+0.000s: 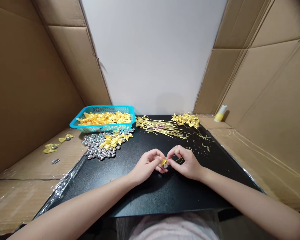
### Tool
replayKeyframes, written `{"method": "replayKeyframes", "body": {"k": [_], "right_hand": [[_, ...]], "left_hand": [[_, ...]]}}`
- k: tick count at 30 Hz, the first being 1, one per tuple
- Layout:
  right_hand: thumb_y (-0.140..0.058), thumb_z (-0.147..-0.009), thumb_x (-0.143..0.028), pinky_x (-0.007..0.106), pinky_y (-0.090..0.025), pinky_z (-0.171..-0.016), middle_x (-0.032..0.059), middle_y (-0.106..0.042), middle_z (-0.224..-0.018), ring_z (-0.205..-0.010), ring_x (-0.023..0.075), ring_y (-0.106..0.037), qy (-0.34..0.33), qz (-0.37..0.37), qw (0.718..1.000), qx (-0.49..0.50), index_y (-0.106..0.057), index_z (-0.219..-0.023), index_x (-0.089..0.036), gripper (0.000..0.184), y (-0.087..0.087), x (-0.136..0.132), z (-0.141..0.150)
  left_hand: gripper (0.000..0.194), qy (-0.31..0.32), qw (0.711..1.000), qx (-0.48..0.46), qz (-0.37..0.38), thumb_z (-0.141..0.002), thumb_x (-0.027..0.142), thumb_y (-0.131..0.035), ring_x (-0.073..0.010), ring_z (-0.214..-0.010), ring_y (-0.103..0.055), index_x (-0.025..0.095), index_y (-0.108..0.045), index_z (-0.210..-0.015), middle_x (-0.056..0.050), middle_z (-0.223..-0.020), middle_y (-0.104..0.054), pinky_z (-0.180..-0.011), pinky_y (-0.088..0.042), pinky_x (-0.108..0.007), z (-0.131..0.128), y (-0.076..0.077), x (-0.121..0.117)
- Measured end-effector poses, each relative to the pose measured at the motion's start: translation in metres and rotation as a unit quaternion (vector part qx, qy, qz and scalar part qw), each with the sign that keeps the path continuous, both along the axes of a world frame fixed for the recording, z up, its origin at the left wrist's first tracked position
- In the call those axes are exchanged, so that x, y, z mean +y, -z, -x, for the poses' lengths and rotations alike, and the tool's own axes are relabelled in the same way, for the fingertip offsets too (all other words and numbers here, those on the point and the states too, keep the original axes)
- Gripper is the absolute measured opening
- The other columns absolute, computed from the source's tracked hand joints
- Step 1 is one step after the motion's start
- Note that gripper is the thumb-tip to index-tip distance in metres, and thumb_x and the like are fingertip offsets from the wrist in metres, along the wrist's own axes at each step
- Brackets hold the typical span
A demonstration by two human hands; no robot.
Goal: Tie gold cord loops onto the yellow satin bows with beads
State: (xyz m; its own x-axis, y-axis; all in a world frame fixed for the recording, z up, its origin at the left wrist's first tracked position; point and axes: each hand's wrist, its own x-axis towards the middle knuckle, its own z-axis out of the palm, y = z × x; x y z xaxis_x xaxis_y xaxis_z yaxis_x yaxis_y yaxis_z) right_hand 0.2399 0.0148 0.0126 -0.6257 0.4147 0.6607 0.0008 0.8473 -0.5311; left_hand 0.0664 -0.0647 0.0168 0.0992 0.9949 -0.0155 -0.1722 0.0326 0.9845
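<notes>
Head view. My left hand (150,164) pinches a small yellow bow (163,161) of folded, ribbon-like material between thumb and fingers, above the near middle of the table. A rounded silver bead (165,165), mirror-bright, sits just below the bow, at my left fingertips. My right hand (186,164) is curled, thumb and forefinger drawn in at the bow's right edge; whether they nip cloth or strand I cannot tell. A thin yellow strand (180,159) loops behind those fingers.

The black tabletop (120,190) is smooth and faintly glossy. Toward its back left stands a turquoise basket (76,126), shallow and perforated, holding a heap of crisp, pointed yellow bows (102,118). In front of it spread glossy silver beads (96,148), with loose bows (112,141) lying on top. At the back middle, straight, slender yellow strips (172,132) lie loosely crossed, a pink-handled tool (158,127) among them. To their right is a tangled pile of beaded bows (186,120), glinting silver between the folds. Tan, creased cardboard (272,100) walls the sides; on the right ledge stands a tapered cone (220,113), white above, yellow below.
</notes>
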Motion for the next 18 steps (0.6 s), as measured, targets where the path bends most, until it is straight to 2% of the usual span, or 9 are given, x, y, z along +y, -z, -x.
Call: {"method": "replayKeyframes", "body": {"k": [10, 18], "right_hand": [[-0.055, -0.086, -0.02, 0.027, -0.04, -0.062, 0.0002, -0.065, -0.078, -0.067, 0.0125, -0.057, -0.008, 0.065, 0.998, -0.001, -0.028, -0.073, -0.022, 0.031, -0.0047, -0.001, 0.0009], [-0.053, -0.09, -0.022, 0.028, -0.044, -0.063, 0.0029, -0.065, -0.08, -0.07, 0.0138, -0.058, -0.043, 0.055, 0.998, -0.002, -0.024, -0.072, -0.023, 0.034, -0.0026, -0.0025, 0.0009]], "left_hand": [[0.035, -0.012, 1.0, 0.005, 0.01, -0.068, 0.04, -0.078, -0.014, -0.06, -0.068, 0.014, -0.057, -0.079, -0.002, -0.066, -0.068, -0.058, -0.051, -0.022, -0.0007, 0.0013, 0.0025], [0.034, -0.01, 0.999, 0.032, 0.011, -0.062, 0.036, -0.083, -0.0119, -0.056, -0.063, 0.012, -0.061, -0.072, -0.003, -0.063, -0.069, -0.059, -0.049, -0.023, -0.0002, 0.0015, 0.0033]]}}
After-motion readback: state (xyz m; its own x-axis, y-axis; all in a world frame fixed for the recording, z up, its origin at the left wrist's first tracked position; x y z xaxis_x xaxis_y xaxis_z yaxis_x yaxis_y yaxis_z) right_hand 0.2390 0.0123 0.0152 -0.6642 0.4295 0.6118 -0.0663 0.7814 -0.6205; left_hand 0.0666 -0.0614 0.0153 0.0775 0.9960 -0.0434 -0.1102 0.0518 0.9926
